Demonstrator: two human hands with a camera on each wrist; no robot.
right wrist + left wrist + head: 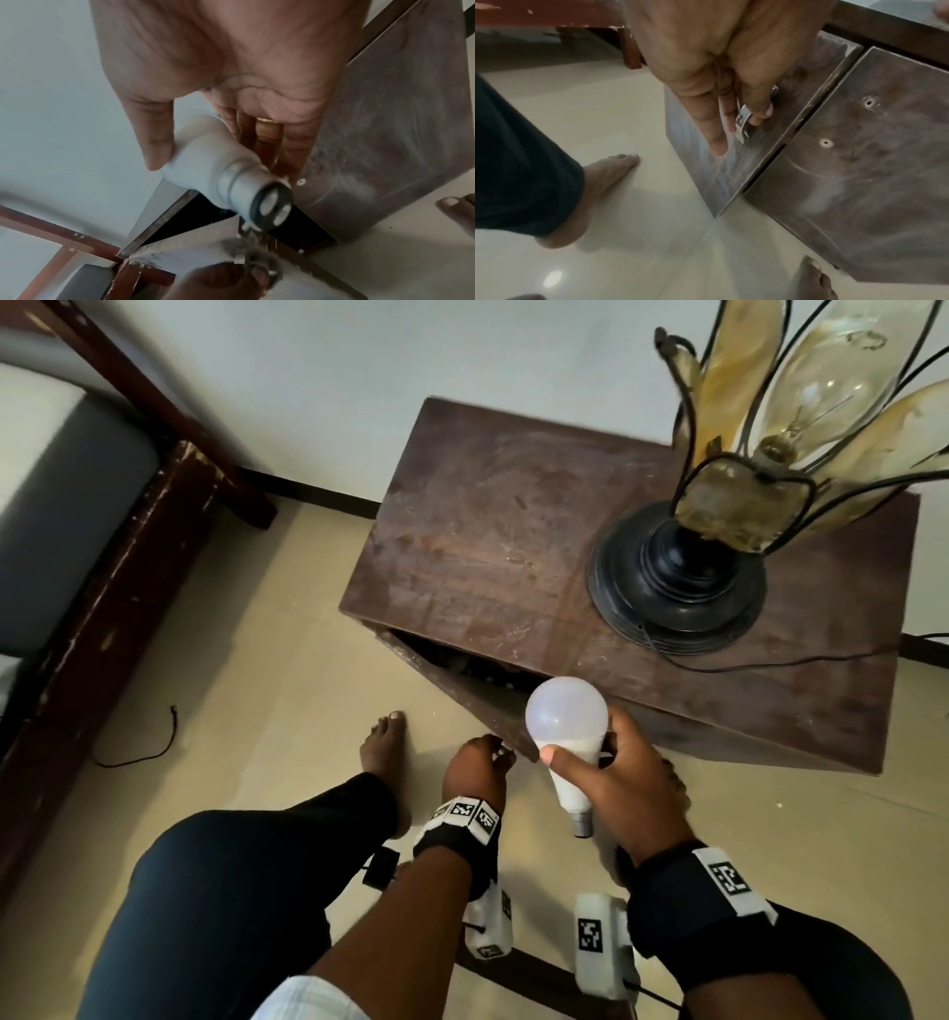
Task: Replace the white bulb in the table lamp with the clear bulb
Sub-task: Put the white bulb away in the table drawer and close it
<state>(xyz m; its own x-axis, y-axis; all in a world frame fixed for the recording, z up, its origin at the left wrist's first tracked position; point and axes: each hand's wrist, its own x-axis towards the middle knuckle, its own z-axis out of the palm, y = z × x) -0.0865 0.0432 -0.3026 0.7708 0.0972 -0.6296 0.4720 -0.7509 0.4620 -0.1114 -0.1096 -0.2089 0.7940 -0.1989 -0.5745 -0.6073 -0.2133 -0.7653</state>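
My right hand (616,778) grips the white bulb (565,726) by its neck, fingers and thumb wrapped round it. The bulb's long axis runs from the globe at 12 o'clock to the metal cap at 6 o'clock, pointing back toward my wrist. My left hand (477,762) sits just beside it at 9 o'clock, its fingers curled round a small metal handle (743,121) on the cabinet door (706,162), which stands ajar. The clear bulb (816,403) already stands in the table lamp (678,577), well apart at 1 o'clock on the cabinet top (488,531). I judge the white bulb goes next into the dark opening directly ahead of my right hand, the nearer one.
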